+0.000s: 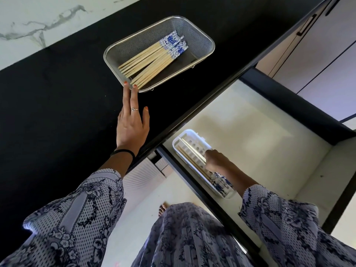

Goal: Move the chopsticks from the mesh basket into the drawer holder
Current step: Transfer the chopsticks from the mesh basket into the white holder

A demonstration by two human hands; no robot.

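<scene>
A metal mesh basket (202,38) sits on the black countertop and holds several wooden chopsticks (152,58) with blue-and-white patterned ends. My left hand (133,120) stretches out flat over the counter, its fingertips touching the basket's near rim. Below, in the open drawer, a white plastic holder (180,141) has a few chopsticks (192,161) lying in it. My right hand (216,160) is inside the holder, fingers curled around those chopsticks.
The black countertop (57,103) ends at a marble wall at the upper left. The open drawer (260,135) has a pale floor and dark sides. Cabinet doors (317,54) with a dark handle lie to the upper right. My patterned sleeves and dress fill the bottom.
</scene>
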